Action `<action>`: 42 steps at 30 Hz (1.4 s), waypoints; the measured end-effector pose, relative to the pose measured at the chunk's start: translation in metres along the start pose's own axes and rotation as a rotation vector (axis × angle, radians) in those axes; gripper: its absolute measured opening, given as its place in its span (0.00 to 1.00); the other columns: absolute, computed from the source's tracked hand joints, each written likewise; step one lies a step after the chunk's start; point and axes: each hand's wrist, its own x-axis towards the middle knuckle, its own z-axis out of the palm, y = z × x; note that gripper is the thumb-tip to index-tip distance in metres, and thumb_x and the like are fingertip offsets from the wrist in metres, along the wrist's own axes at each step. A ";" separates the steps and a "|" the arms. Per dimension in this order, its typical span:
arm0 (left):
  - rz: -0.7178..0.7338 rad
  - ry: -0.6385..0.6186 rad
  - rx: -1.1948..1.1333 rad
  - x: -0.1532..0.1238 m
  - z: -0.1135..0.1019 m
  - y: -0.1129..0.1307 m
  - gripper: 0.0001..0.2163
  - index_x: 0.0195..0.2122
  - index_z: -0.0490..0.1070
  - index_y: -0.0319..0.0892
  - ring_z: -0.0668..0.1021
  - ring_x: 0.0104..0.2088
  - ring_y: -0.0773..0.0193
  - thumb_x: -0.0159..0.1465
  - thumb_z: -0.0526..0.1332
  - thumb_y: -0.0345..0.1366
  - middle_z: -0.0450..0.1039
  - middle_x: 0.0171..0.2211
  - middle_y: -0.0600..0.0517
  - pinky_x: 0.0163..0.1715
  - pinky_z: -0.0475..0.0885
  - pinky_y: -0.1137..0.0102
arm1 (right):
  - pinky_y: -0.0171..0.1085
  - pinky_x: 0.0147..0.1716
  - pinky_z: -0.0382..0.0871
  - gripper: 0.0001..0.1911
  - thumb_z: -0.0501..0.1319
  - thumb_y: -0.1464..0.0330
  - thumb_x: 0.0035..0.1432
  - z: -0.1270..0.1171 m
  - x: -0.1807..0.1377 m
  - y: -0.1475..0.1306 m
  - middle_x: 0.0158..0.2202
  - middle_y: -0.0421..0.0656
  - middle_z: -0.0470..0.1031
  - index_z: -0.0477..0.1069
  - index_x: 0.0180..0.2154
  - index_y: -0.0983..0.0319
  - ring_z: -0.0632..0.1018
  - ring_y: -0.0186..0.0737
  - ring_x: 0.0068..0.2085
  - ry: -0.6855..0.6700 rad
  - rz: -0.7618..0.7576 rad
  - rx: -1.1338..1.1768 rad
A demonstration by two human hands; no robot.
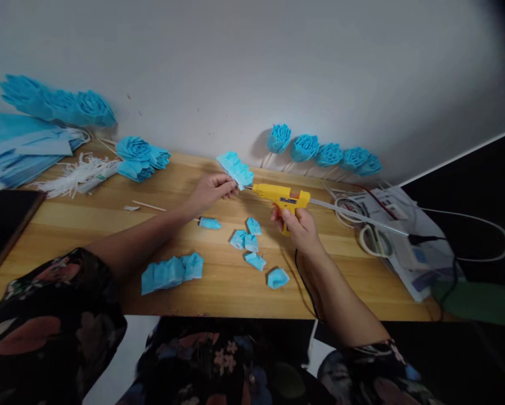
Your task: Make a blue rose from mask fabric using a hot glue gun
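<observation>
My right hand [300, 229] grips a yellow hot glue gun [278, 196], a long glue stick jutting from its back end. My left hand [213, 191] pinches the lower edge of a pleated blue fabric strip [234, 167]. The gun's nozzle is at that strip's lower right end, close to my left fingertips. Below my hands lie several small folded blue pieces [251, 243] and a curled blue piece [278, 278]. A second pleated blue strip [172, 272] rests near the front edge. Under my left forearm runs a thin wooden stick [149, 206] with a blue-wrapped tip [209, 223].
Finished blue flowers on sticks [305, 148] lean against the wall; more blue flowers [136, 157] lie left. Blue face masks [20, 149], white cords [77, 174] and a phone [8, 225] are at left. Scissors [374, 241], cables and papers occupy the right. The gun's black cord [305, 281] hangs over the edge.
</observation>
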 end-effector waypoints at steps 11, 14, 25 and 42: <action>0.032 0.004 -0.034 0.001 0.000 -0.002 0.12 0.31 0.78 0.40 0.76 0.27 0.69 0.64 0.68 0.44 0.81 0.29 0.51 0.31 0.73 0.73 | 0.39 0.28 0.64 0.34 0.61 0.34 0.58 -0.002 0.001 -0.002 0.22 0.39 0.71 0.73 0.28 0.59 0.68 0.36 0.23 0.047 -0.026 -0.019; 0.049 0.002 -0.047 0.002 0.000 -0.003 0.12 0.31 0.78 0.40 0.77 0.27 0.70 0.64 0.67 0.44 0.81 0.29 0.51 0.31 0.73 0.73 | 0.39 0.28 0.64 0.34 0.60 0.35 0.59 -0.004 0.002 0.000 0.21 0.39 0.71 0.73 0.28 0.60 0.69 0.36 0.23 0.052 -0.036 -0.031; 0.040 -0.019 -0.037 0.001 -0.001 -0.008 0.13 0.32 0.78 0.40 0.78 0.27 0.68 0.64 0.67 0.46 0.82 0.30 0.50 0.31 0.74 0.72 | 0.39 0.29 0.64 0.34 0.60 0.35 0.60 -0.006 0.002 -0.002 0.21 0.39 0.70 0.72 0.27 0.59 0.68 0.36 0.24 0.083 -0.055 -0.058; 0.007 0.083 -0.205 0.003 -0.001 -0.010 0.14 0.30 0.77 0.40 0.76 0.26 0.69 0.59 0.70 0.47 0.81 0.28 0.50 0.28 0.69 0.72 | 0.35 0.18 0.62 0.36 0.62 0.32 0.52 -0.031 0.012 0.010 0.25 0.43 0.76 0.74 0.31 0.59 0.71 0.38 0.24 0.133 0.302 -0.049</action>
